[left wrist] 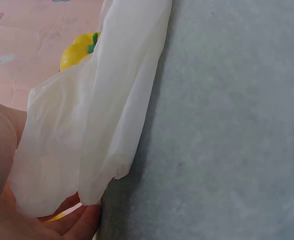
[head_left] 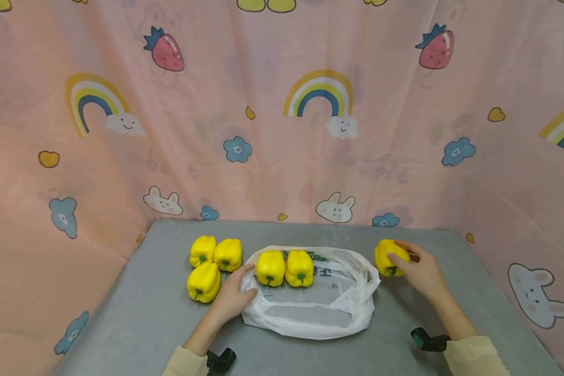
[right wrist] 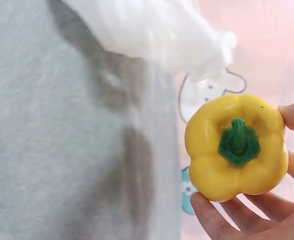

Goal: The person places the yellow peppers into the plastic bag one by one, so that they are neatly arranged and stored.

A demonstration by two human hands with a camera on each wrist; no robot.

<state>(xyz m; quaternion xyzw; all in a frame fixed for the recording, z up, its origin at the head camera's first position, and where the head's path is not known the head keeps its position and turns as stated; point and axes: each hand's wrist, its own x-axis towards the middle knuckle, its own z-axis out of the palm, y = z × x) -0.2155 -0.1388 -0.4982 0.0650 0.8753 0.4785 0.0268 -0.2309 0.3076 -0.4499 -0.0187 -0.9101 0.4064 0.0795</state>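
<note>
My left hand (head_left: pixel 235 293) pinches the left rim of a white plastic bag (head_left: pixel 310 329); in the left wrist view the bag's folds (left wrist: pixel 102 110) hang between thumb and fingers. The bag lies with its mouth spread wide, and two yellow bell peppers (head_left: pixel 270 268) sit side by side at its left part. To the right of the bag, my right hand (head_left: pixel 420 269) grips another yellow bell pepper (head_left: pixel 389 256). Seen from the right wrist, thumb and fingertips clasp that pepper (right wrist: pixel 236 175) from the side, its green stem facing the camera.
Three more yellow bell peppers (head_left: pixel 203 282) stand close together on the grey table (head_left: pixel 136 324), just left of my left hand. A pink patterned curtain (head_left: pixel 272 188) rises behind the table and along both sides. Black devices (head_left: pixel 427 340) are worn at both wrists.
</note>
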